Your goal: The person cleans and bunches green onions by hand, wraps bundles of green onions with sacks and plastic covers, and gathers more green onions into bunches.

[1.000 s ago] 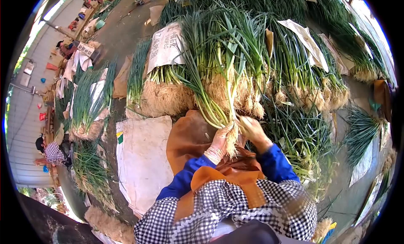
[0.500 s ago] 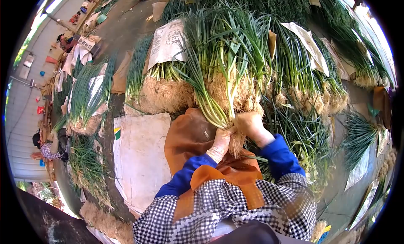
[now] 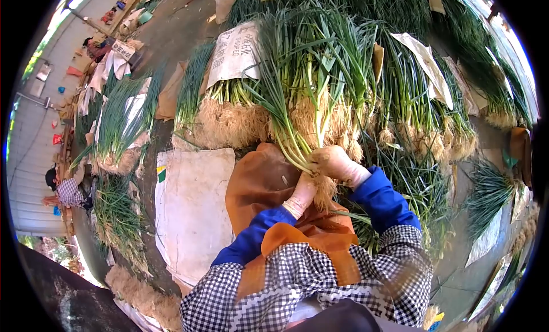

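Observation:
A small bunch of green onions (image 3: 293, 147) stands in front of me, its leaves leaning up and to the left against a larger heap. My left hand (image 3: 303, 192) is closed around the bunch's base from below, its fingers partly hidden. Just above and to the right, my right hand (image 3: 336, 164) is closed at the lower white stems, with the fingers curled. Pale stringy roots (image 3: 325, 192) hang down between the two hands, over an orange-brown apron (image 3: 251, 186) on my lap.
Rooted green onions (image 3: 320, 106) are heaped just beyond my hands, with a printed sack (image 3: 234, 56) over part of them. A white sack (image 3: 194, 206) lies at left, loose green leaves (image 3: 414, 186) at right. Another person (image 3: 70, 192) sits far left.
My right hand has shifted slightly left and down, and its fingers now curl over the stem bases. The left hand has turned a little beneath it. The view has moved slightly.

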### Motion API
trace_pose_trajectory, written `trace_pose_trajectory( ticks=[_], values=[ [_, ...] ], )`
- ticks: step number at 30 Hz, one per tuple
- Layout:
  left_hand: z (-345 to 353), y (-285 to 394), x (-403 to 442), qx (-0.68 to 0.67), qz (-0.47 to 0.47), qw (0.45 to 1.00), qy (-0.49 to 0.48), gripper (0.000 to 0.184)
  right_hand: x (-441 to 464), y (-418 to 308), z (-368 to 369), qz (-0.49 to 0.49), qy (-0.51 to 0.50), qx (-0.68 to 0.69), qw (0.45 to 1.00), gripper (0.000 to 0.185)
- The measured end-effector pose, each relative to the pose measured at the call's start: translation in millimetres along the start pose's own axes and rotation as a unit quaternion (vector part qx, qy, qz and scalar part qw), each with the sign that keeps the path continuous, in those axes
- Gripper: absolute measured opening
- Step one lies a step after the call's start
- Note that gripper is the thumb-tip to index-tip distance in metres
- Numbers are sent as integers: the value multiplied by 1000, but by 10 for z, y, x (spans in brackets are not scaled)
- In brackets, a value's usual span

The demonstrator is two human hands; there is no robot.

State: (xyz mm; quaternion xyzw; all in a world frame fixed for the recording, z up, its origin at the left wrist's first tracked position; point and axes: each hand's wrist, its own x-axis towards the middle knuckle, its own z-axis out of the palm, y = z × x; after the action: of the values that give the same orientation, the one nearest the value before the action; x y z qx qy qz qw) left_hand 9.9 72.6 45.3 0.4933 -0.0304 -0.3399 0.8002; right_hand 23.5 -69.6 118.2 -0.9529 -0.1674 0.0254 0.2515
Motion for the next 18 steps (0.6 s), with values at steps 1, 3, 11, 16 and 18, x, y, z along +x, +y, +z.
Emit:
trace_pose_trajectory(
  ticks=[1,3,11,16,18],
  values=[
    [13,22,-32,-12,-1,1000,17,32,-81,19,-63,-15,-40,98,994,17],
    [-10,165,-77,-37,-59,997,12,32,-403,66,-152,-60,-137,256,955,16],
    [54,209,31,-101,-125,987,1,25,-472,51,-316,141,48,3,989,21],
    [-12,20,65,-78,-129,988,-25,11,1123,93,-90,155,-181,-190,952,29],
    [-58,-24,99,-84,-105,990,-36,18,1314,161,92,69,-228,-238,942,28]
  ],
)
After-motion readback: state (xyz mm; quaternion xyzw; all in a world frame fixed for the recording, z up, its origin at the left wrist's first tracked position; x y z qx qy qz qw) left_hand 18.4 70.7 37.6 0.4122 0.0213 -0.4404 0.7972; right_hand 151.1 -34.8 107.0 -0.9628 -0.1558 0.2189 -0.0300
